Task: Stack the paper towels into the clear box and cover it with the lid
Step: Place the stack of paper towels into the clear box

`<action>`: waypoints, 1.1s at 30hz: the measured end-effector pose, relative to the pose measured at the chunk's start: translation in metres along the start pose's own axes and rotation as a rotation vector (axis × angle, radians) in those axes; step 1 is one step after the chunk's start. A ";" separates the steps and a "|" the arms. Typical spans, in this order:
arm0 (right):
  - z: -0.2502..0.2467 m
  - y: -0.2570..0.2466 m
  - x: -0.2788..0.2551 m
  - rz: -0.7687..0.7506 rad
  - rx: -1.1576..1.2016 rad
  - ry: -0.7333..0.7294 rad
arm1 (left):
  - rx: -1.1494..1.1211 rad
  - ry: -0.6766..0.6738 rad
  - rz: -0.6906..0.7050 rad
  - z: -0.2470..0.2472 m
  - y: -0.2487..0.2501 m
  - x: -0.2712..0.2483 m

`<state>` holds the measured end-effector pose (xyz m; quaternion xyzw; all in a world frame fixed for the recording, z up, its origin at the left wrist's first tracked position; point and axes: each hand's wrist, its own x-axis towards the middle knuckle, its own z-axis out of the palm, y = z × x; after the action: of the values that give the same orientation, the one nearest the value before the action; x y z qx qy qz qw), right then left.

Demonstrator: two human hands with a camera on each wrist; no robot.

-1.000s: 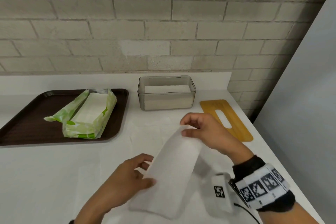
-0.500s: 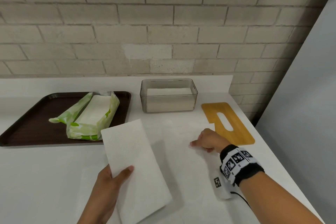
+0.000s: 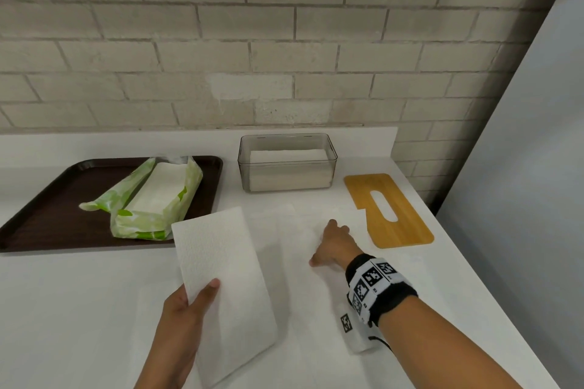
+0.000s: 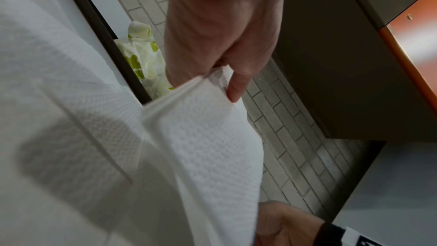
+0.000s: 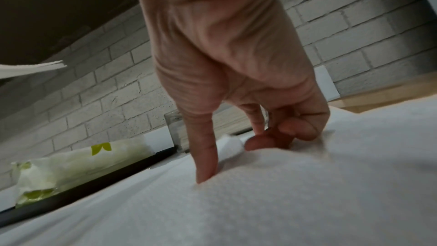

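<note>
Head view: a folded paper towel (image 3: 221, 287) is pinched in the left hand (image 3: 180, 325) while the right hand (image 3: 335, 246), fingers curled, presses a flat sheet (image 3: 297, 230); the towel should be kept level and lowered squarely into the clear box (image 3: 287, 164), its lid (image 3: 388, 211) left aside

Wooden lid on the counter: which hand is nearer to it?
Right. The right hand rests on a flat paper towel just beside the wooden lid; the left hand holds a folded towel farther off, across the counter.
</note>
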<state>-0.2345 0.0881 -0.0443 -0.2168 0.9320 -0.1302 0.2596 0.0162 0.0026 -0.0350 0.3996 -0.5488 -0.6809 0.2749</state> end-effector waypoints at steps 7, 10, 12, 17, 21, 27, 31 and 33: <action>-0.005 0.000 -0.002 -0.110 0.231 -0.057 | -0.106 -0.013 -0.049 0.000 0.001 -0.008; -0.031 0.000 -0.021 -0.276 0.811 -0.049 | -0.184 -0.038 -0.067 -0.001 0.006 -0.010; -0.055 -0.002 -0.043 -0.355 1.119 -0.073 | -0.215 -0.037 -0.069 0.000 0.009 -0.011; -0.083 -0.015 -0.091 -0.598 1.319 -0.076 | -0.286 -0.083 -0.090 0.013 0.018 -0.011; -0.056 -0.037 -0.106 -0.658 1.069 0.144 | -0.356 -0.105 -0.136 0.028 0.026 -0.012; 0.009 -0.049 -0.103 -0.641 0.638 0.253 | -0.370 -0.122 -0.168 0.037 0.025 -0.015; 0.009 -0.052 -0.094 -0.622 0.662 0.083 | -0.273 -0.084 -0.144 0.033 0.022 -0.015; -0.006 -0.050 -0.080 -0.518 0.858 0.069 | -0.292 -0.036 -0.155 0.024 0.019 -0.012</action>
<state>-0.1592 0.0833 0.0123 -0.3103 0.7181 -0.5690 0.2534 0.0008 0.0204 -0.0114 0.3840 -0.4163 -0.7797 0.2669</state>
